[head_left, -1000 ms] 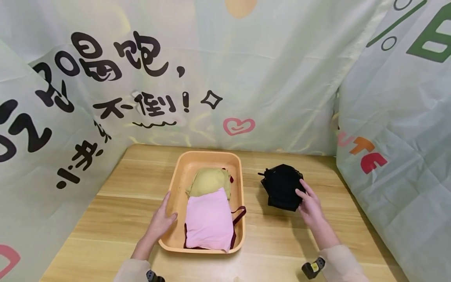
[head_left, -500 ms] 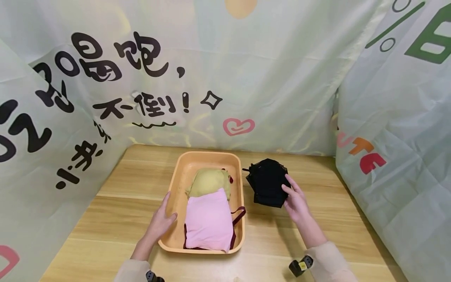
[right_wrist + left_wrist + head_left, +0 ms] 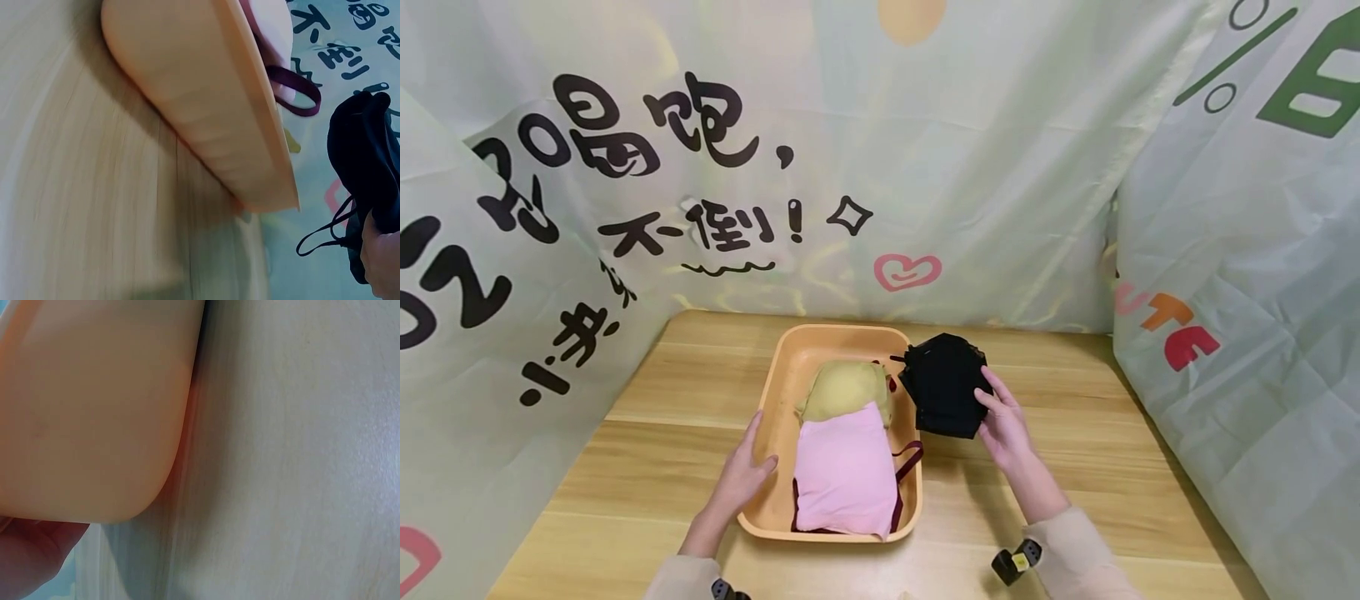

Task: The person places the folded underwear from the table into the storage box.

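My right hand (image 3: pixel 1006 425) holds a folded black garment (image 3: pixel 947 387) by its right side, thumb on top, above the table. In the head view the garment overlaps the tray's right rim; thin black cord loops (image 3: pixel 322 244) hang from it in the right wrist view. At the left side of the orange plastic tray (image 3: pixel 842 331), my left hand (image 3: pixel 741 479) pinches the wall, thumb inside the rim and fingers outside. Inside lie a folded pink garment (image 3: pixel 846 471) and, behind it, a bundled yellow-green one (image 3: pixel 846 390). A dark red strap (image 3: pixel 912 457) loops over the right rim.
The tray stands on a wooden table (image 3: pixel 647 467). Printed fabric curtains (image 3: pixel 1015 208) hang behind the table and on both sides, with black lettering on the left. A small black device (image 3: pixel 1017 562) is worn at the right wrist.
My right hand has carried the black garment leftward, from the table's right side to the tray's right rim. The left hand and the tray have stayed in place.
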`<move>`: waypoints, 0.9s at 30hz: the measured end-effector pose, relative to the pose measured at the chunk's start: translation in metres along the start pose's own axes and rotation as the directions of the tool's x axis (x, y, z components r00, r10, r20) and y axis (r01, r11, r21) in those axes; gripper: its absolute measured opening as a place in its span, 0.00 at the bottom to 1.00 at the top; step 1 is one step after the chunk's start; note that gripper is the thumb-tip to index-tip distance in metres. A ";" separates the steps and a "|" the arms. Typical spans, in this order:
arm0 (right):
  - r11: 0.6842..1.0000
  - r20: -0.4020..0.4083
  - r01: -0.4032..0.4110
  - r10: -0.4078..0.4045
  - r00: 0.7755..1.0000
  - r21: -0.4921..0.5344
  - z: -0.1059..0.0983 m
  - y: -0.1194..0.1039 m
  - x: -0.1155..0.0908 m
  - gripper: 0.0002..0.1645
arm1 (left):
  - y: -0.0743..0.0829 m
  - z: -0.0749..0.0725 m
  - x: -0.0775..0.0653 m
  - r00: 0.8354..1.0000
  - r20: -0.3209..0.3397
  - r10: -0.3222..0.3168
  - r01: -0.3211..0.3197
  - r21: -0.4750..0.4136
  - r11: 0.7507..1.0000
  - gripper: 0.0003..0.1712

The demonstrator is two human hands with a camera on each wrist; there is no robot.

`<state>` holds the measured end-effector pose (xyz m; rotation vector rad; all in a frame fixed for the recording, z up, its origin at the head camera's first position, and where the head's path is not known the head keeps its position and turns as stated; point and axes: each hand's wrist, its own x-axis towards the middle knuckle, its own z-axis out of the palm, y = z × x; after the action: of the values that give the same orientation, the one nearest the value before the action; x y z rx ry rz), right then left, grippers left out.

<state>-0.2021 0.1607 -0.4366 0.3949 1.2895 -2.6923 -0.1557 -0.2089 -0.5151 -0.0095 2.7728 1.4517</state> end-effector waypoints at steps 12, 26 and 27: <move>0.997 0.045 0.003 -0.006 0.999 0.073 0.028 0.017 0.006 0.27 | -0.003 0.001 0.000 1.000 -0.006 0.014 -0.014 -0.002 1.000 0.46; 0.999 0.095 0.024 -0.026 0.995 0.021 0.053 0.037 0.012 0.32 | -0.002 0.001 -0.001 1.000 -0.003 0.007 -0.007 -0.012 1.000 0.46; 0.999 0.095 0.025 -0.027 0.995 0.021 0.055 0.038 0.012 0.32 | -0.002 0.001 0.000 1.000 -0.004 0.007 -0.007 -0.012 1.000 0.45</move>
<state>-0.2150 0.0941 -0.4357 0.2504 1.2512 -2.7110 -0.1552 -0.2093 -0.5174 -0.0024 2.7698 1.4713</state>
